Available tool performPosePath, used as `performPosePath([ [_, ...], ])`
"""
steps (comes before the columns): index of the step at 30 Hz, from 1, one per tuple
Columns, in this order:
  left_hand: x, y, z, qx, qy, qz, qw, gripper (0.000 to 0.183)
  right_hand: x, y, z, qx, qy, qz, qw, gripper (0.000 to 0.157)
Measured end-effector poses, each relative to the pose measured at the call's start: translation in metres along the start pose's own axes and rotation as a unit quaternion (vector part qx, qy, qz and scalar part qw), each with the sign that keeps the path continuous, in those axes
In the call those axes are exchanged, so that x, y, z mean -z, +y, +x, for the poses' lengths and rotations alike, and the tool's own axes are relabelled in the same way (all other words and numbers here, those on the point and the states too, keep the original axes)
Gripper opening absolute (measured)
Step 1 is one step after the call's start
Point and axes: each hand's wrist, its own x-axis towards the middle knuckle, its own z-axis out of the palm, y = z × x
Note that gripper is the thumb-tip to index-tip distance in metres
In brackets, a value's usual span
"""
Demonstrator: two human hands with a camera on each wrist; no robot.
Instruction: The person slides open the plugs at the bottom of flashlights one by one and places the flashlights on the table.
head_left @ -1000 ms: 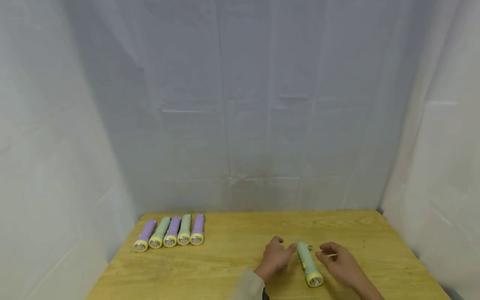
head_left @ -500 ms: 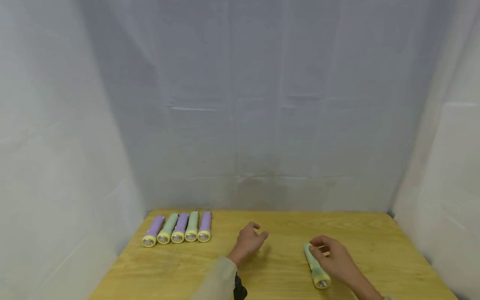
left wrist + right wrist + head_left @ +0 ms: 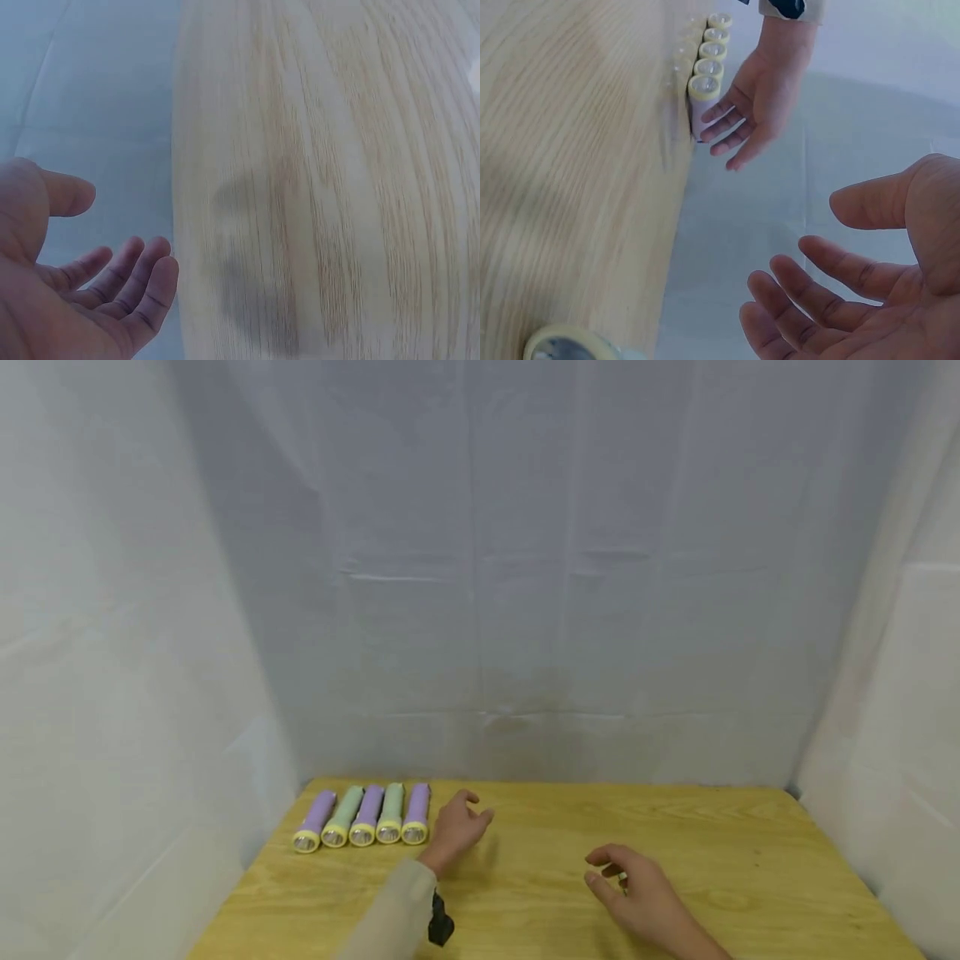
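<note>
My left hand [image 3: 459, 828] hovers over the table just right of a row of several flashlights, alternately purple and pale green with yellow rims. Its nearest neighbour is the purple flashlight [image 3: 417, 812] at the row's right end. In the left wrist view that palm [image 3: 60, 322] is bare, its fingers loosely bent. On the right, my other hand [image 3: 636, 897] is held above the table, fingers relaxed and apart, holding nothing in the right wrist view. A lone flashlight [image 3: 566, 345] with a yellow rim shows at that view's lower left; the hand hides it in the head view.
The wooden table [image 3: 540, 860] has a pale grey sheet [image 3: 525, 568] behind it and white sheets on both sides. From my left wrist hangs a black object [image 3: 441, 922].
My left hand has moved left, away from the lone green flashlight and toward the row. My right hand has shifted left over that flashlight, which it now covers. The head view has panned slightly.
</note>
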Motion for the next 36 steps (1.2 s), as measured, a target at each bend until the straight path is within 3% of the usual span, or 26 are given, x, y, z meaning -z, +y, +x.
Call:
performPosePath([
  [4, 0.009, -0.006, 0.001, -0.007, 0.012, 0.005, 0.9999, 0.04, -0.01, -0.006, 0.001, -0.003, -0.018, 0.004, 1.0, 0.027],
  [10, 0.026, -0.011, -0.005, 0.003, 0.018, 0.007, 0.9998, 0.042, -0.027, -0.011, 0.01, 0.028, -0.039, 0.014, 0.999, 0.029],
  [16, 0.044, -0.021, -0.012, 0.025, 0.036, 0.003, 0.999, 0.04, -0.041, -0.014, 0.026, 0.039, -0.066, 0.044, 0.996, 0.031],
  [21, 0.059, -0.03, -0.017, 0.025, 0.054, 0.007, 0.9982, 0.037, -0.057, -0.016, 0.045, 0.038, -0.077, 0.061, 0.994, 0.03],
  [31, 0.095, -0.05, -0.044, 0.065, 0.065, -0.017, 0.9956, 0.041, -0.105, -0.026, 0.083, 0.018, -0.086, 0.086, 0.992, 0.033],
  [36, 0.112, -0.063, -0.06, 0.065, 0.083, 0.026, 0.9941, 0.042, -0.13, -0.032, 0.097, -0.002, -0.079, 0.096, 0.992, 0.036],
])
